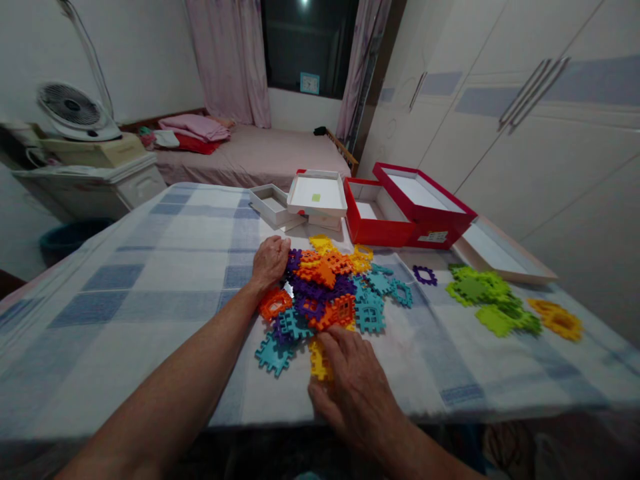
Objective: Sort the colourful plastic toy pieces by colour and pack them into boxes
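Note:
A mixed pile of interlocking plastic building pieces lies on the cloth in front of me, with orange (325, 270), purple (311, 307) and teal (370, 312) ones overlapping. My left hand (271, 261) is at the pile's left edge, fingers curled against the purple pieces; their tips are hidden. At the near side, my right hand (354, 373) has its thumb and fingers around a yellow piece (320, 360), which is partly covered by the hand. A loose teal piece (275, 354) lies at the near left of the pile, with an orange-red frame piece (275, 305) behind it.
Green pieces (470, 288) and yellow pieces (557, 320) lie in separate groups to the right, a purple frame piece (425, 275) nearer the pile. Behind stand a white box (273, 205), a red box (380, 233) and lids. The checked tablecloth (125, 320) covers the table.

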The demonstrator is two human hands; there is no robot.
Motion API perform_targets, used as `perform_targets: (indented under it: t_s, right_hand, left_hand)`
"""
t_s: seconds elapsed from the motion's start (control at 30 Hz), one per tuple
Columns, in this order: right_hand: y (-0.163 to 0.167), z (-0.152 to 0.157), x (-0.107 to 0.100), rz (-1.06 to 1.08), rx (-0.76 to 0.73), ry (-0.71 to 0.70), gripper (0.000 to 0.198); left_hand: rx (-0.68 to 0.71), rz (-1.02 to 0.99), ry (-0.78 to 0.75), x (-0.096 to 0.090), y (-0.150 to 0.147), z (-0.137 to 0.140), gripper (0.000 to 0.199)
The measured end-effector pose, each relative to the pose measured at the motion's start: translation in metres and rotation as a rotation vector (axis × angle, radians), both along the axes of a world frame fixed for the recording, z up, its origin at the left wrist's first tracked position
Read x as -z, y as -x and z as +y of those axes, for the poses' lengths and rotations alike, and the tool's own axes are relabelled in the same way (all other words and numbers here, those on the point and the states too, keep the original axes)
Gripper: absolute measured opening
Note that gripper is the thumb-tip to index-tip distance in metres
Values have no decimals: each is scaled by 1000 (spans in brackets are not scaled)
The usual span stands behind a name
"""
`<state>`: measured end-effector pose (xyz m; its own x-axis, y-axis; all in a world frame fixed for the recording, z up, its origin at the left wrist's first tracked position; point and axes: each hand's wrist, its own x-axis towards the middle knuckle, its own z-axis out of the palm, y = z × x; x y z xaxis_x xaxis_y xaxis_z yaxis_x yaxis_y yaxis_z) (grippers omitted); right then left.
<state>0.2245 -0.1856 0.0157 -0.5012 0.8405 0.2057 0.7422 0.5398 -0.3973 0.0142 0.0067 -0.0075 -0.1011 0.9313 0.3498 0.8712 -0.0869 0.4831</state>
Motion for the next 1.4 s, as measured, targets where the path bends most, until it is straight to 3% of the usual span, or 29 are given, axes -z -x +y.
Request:
perform_targets:
  t_s: [0.17,0.37,0.57,0.73,0.87,1.03,1.23,1.4]
  right_hand:
    - [5,3,0,-104,24,-67,39]
    - [2,12,-9,-257,-105,-115,25]
    - [-2,18,2,-196,-73,-131,37]
    - [-5,25,20,-139,-149,-153,44]
    - [-12,34,25,53,-220,-135,45]
    - [-19,42,9,280,-260,-29,44]
    - [-18,45,-6,405,-133,113,44]
    - [-19,48,-8,722,70,308,35]
  left_hand:
    - [1,6,21,-1,0,0,49]
    - [59,-27,22,2,5,1,51]
    - [75,-7,47,8,12,9,51]
    - [80,-17,32,9,13,8,43]
    - [103,-18,10,6,12,7,47]
    - [75,-30,29,-1,7,3,54]
    - [54,15,40,2,6,3,56]
    - [49,28,33,6,7,5,56]
